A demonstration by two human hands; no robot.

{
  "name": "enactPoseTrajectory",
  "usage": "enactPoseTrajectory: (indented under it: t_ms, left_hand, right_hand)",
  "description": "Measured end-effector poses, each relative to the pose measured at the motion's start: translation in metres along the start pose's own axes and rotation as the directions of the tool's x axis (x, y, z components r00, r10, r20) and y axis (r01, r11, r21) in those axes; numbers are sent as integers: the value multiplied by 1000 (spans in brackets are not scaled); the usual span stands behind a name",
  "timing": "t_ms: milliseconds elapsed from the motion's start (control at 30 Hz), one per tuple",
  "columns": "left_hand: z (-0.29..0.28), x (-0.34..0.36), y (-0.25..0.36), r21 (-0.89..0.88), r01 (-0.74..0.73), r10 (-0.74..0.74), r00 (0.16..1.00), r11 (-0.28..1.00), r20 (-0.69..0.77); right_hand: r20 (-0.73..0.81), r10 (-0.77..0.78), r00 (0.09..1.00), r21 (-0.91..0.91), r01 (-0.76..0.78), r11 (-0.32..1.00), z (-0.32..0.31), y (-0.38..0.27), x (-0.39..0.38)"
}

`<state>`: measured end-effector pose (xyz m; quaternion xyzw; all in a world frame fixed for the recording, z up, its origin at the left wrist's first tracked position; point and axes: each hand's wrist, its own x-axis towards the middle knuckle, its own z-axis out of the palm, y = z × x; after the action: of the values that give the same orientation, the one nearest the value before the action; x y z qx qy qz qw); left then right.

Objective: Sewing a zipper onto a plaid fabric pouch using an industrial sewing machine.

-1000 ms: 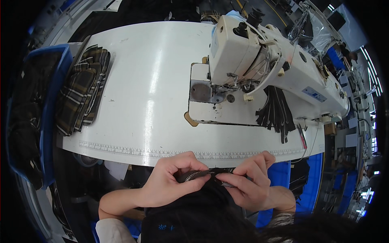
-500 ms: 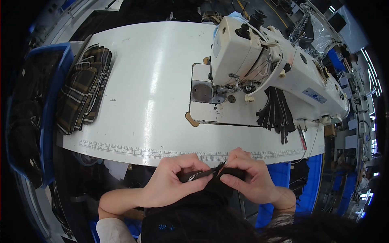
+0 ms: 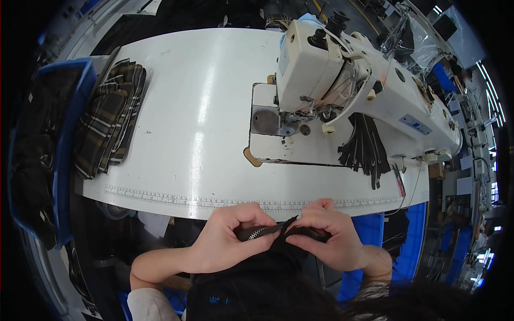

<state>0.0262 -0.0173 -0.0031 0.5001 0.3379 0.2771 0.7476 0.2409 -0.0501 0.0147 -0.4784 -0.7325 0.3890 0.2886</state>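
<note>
Just off the front edge of the white table [image 3: 171, 134], my left hand [image 3: 230, 235] pinches a dark zipper [image 3: 258, 232] whose pale teeth show between thumb and fingers. My right hand [image 3: 332, 232] is closed on dark fabric [image 3: 308, 231] beside it, thumb below and fingers above. The two hands are close together, and the dark pieces meet between them with a pointed tip sticking up. Whether zipper and fabric are joined there I cannot tell. Below, the dark cloth blends into my dark apron [image 3: 241, 294].
A white sewing machine [image 3: 369, 80] stands at the right, with a bundle of black zippers [image 3: 365, 147] by its arm. Red-handled snips [image 3: 400, 182] lie near the right edge. Folded plaid fabric [image 3: 110, 117] is at left, beside a blue bin [image 3: 85, 80] of dark cloth. A printed ruler [image 3: 160, 195] lines the front edge.
My right thumb and fingers have shifted on the dark fabric, which now looks flatter and more folded. The left hand keeps its hold on the zipper, almost still.
</note>
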Motion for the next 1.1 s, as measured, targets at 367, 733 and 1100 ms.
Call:
enactPoseTrajectory:
  t_ms: [367, 733, 1100]
  left_hand:
    - [-4, 4, -2, -75, 128, -128, 992, 989, 14]
    - [-6, 6, 1, -106, 204, -196, 977, 973, 81]
    - [-1, 8, -1, -22, 95, -93, 993, 995, 72]
  right_hand:
    - [115, 226, 967, 341, -252, 906, -5, 6, 4]
    - [129, 232, 964, 316, -262, 912, -4, 10, 3]
    - [-5, 47, 999, 67, -47, 997, -4, 4, 4]
